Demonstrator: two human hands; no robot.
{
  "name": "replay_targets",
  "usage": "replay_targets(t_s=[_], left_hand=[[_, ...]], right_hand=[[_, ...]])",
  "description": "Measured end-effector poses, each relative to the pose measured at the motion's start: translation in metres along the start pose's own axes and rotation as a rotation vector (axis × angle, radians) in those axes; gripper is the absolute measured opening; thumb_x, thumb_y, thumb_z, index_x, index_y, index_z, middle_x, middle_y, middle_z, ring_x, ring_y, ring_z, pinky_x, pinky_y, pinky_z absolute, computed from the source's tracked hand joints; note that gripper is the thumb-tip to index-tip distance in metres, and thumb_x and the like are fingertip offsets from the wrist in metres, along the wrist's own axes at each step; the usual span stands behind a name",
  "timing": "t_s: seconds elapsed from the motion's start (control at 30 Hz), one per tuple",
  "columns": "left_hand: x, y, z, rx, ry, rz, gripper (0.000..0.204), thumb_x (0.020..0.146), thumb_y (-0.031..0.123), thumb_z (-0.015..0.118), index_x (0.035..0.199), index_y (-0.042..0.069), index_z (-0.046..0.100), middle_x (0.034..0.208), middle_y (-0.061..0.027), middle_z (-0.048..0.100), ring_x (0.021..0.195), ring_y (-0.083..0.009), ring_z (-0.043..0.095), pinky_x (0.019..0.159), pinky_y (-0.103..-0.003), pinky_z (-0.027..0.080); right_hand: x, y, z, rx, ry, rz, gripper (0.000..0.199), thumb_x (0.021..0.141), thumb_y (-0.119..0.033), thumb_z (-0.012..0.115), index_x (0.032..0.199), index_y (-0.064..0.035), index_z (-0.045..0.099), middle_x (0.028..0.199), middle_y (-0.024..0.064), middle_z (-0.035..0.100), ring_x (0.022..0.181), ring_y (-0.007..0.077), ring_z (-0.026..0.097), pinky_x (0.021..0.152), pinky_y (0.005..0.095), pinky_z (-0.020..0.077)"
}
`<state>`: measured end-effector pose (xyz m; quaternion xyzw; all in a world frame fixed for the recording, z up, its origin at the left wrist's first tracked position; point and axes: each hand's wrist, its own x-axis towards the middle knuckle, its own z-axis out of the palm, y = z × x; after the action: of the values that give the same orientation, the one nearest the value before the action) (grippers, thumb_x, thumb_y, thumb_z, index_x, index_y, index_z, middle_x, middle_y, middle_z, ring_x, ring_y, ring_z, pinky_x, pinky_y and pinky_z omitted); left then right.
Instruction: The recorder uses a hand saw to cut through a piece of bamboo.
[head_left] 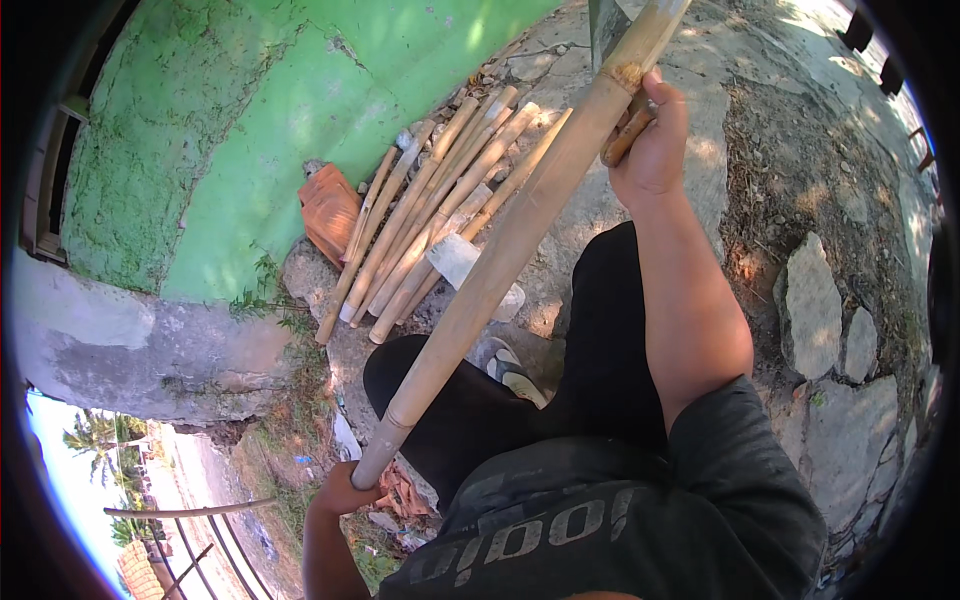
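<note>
A long bamboo pole (500, 250) slants across my lap, from the lower left to the upper right. My left hand (352, 490) is closed around its lower end. Higher up, my right hand (655, 140) is wrapped around the brown wooden handle (625, 140) of what looks like a machete, right against the pole. Behind the pole, a broad grey metal blade (604, 30) shows in part; the join between blade and handle is hidden. The far end of the pole runs out of view at the top.
Several cut bamboo lengths (430, 215) lie in a pile by the green wall (260, 130). Beside them are an orange clay block (330, 212) and pale stone pieces (455, 260). Flat stone slabs (812, 305) lie on the dirt at the right. My sandalled foot (515, 375) is under the pole.
</note>
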<state>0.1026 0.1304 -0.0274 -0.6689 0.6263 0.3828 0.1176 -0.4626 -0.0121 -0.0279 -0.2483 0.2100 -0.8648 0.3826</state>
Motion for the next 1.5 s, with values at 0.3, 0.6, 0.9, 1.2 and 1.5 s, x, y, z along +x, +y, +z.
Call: replay_targets(t_s=[0.3,0.6,0.9,1.2,1.5], left_hand=[[0.009,-0.008,0.006,0.030,0.010,-0.007,0.036,0.066,0.030,0.084,0.083,0.002,0.069,0.073,-0.0091,0.069,0.067,-0.0165,0.065,0.067,-0.037,0.053],[0.011,-0.005,0.015,0.007,0.213,0.058,0.030,0.068,0.021,0.083,0.084,0.001,0.068,0.072,-0.0094,0.068,0.066,-0.0156,0.065,0.063,-0.035,0.052],[0.050,-0.001,-0.005,0.086,0.720,-0.039,0.036,0.073,0.025,0.080,0.092,-0.002,0.067,0.074,-0.0175,0.067,0.068,-0.0284,0.066,0.065,-0.042,0.051],[0.143,-0.032,-0.048,0.238,0.738,-0.117,0.045,0.074,0.035,0.078,0.107,0.005,0.070,0.088,-0.0194,0.072,0.082,-0.0350,0.070,0.076,-0.044,0.053],[0.260,-0.017,-0.074,0.317,0.648,-0.131,0.040,0.076,0.039,0.075,0.102,0.009,0.070,0.094,-0.0199,0.071,0.090,-0.0386,0.069,0.080,-0.046,0.054]], right_hand=[[0.004,0.004,-0.007,-0.058,0.003,0.017,0.038,0.093,-0.044,0.052,0.107,-0.0100,0.058,0.089,0.0031,0.062,0.079,0.0119,0.057,0.066,0.0287,0.0437],[0.002,0.001,-0.003,-0.001,0.119,0.005,0.032,0.095,-0.038,0.051,0.096,-0.0062,0.055,0.072,-0.0001,0.046,0.063,0.0110,0.042,0.059,0.0297,0.0354],[0.012,-0.012,-0.023,-0.137,0.388,0.053,0.038,0.100,-0.042,0.046,0.099,-0.0050,0.053,0.070,-0.0004,0.041,0.063,0.0138,0.040,0.062,0.0349,0.0376],[0.026,0.001,-0.036,-0.289,0.495,0.077,0.036,0.100,-0.038,0.048,0.104,-0.0026,0.051,0.072,0.0008,0.043,0.063,0.0133,0.041,0.059,0.0326,0.0379],[0.037,0.014,-0.051,-0.313,0.418,0.290,0.034,0.097,-0.039,0.056,0.095,-0.0052,0.058,0.065,-0.0032,0.040,0.057,0.0106,0.039,0.058,0.0296,0.0374]])
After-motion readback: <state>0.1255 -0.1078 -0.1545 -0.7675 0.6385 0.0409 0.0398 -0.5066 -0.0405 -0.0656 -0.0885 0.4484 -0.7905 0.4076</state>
